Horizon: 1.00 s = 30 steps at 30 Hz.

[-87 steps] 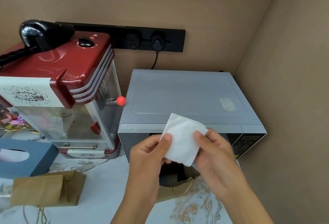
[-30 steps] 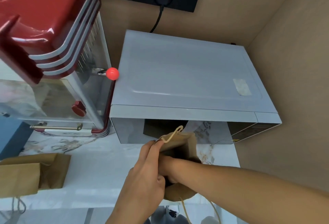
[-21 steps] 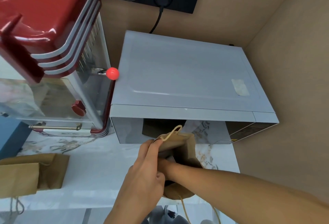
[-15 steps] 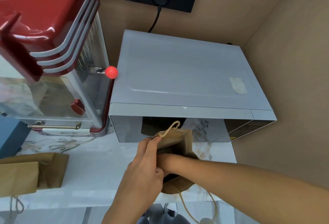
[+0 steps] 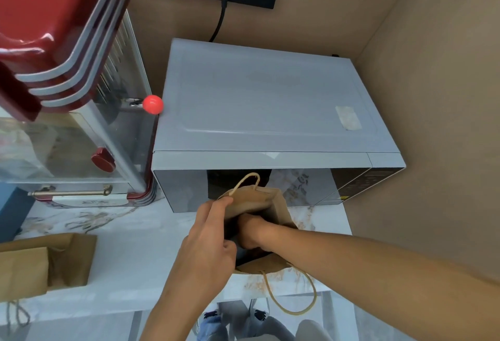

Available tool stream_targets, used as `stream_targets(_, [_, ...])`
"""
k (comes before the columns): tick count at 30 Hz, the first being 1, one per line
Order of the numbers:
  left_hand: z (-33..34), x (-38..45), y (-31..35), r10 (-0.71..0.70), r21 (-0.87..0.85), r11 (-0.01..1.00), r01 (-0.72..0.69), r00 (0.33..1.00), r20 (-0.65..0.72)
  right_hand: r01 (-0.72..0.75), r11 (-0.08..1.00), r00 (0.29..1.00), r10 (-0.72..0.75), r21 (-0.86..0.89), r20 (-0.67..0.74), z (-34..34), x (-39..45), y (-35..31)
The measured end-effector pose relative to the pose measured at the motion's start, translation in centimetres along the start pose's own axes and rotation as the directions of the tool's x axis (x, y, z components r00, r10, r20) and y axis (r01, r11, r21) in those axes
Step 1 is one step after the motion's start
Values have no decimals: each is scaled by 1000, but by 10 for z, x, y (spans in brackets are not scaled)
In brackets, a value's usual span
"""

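Our brown paper bag [image 5: 273,205] stands open just in front of the microwave [image 5: 265,102]. Our left hand [image 5: 208,246] pinches its left rim. Our right hand [image 5: 250,232] is inside the bag, and its fingers are hidden, so we cannot tell their state.

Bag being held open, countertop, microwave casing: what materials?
Paper bag: brown kraft paper, matte; sharp creases and a folded rim.
Countertop: white stone or a marble-look laminate, smooth with a slight sheen; brown veining, can't tell which.
Microwave casing: probably painted sheet metal, satin grey; pressed panel lines and a folded front edge.
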<state>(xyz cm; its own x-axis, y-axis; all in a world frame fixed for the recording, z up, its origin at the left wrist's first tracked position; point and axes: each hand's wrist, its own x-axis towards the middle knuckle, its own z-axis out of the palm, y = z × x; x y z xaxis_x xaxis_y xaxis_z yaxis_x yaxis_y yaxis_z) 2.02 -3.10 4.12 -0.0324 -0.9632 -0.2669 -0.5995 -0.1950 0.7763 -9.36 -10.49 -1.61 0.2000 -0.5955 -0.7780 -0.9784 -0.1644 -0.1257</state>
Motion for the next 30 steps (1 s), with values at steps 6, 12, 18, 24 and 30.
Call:
stream_targets(6, [2, 2, -1, 28, -22, 999, -28, 1000, 9, 113, 994, 984, -111, 7, -142, 1, -23, -2])
stream_targets(12, [4, 3, -2, 41, -21, 999, -41, 999, 14, 238, 968, 967, -228, 81, -115, -4, -33, -10])
stream_targets(18, [3, 1, 1, 37, -8, 999, -37, 999, 6, 185, 976, 981, -189, -114, -32, -12, -36, -10])
stream_targets(24, [4, 0, 7, 30, 21, 999, -30, 999, -17, 101, 944, 988, -59, -315, 140, -7, -21, -5])
stream_targets(30, [1, 1, 8, 19, 55, 998, -17, 1000, -24, 159, 905, 958, -45, -395, 283, -6, -14, -6])
